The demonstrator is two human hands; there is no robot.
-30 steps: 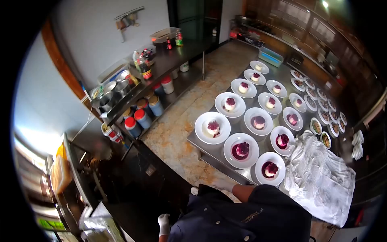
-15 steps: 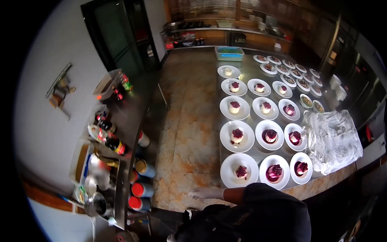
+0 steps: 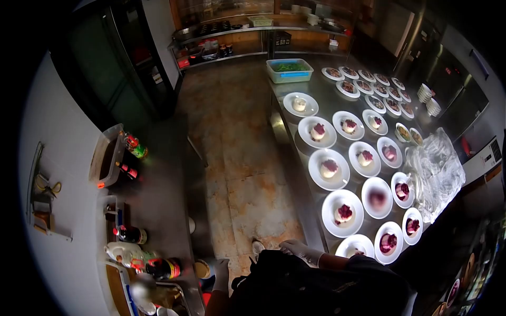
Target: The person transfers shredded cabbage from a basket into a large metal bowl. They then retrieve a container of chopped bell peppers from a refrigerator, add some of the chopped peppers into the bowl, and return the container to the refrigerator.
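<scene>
My right hand (image 3: pixel 301 249), in a pale thin glove, is beside the near left edge of the steel table (image 3: pixel 311 210). Its fingers are loosely stretched and I see nothing in them. Closest to it is a white plate (image 3: pixel 341 247) with a dessert partly covered by my dark sleeve. My left hand (image 3: pixel 221 275), gloved too, hangs low by the left counter, near a tan-lidded container (image 3: pixel 201 269); its fingers look loosely extended, with nothing visible in them. White plates with pale round desserts under dark red topping (image 3: pixel 343 213) stand in rows. One pale dessert (image 3: pixel 299 104) has no red topping.
A tub of greens (image 3: pixel 290 71) stands at the table's far corner. Several plates of food (image 3: pixel 363 86), stacked bowls (image 3: pixel 432 107) and crumpled clear plastic (image 3: pixel 435 174) are further right. Bottles (image 3: pixel 163 268) line the left counter (image 3: pixel 158 210). A tiled aisle (image 3: pixel 237 179) runs between.
The view has shifted and turned, so the table now slants at the right. My right hand appears further right, beside the table edge. My left hand has come into view.
</scene>
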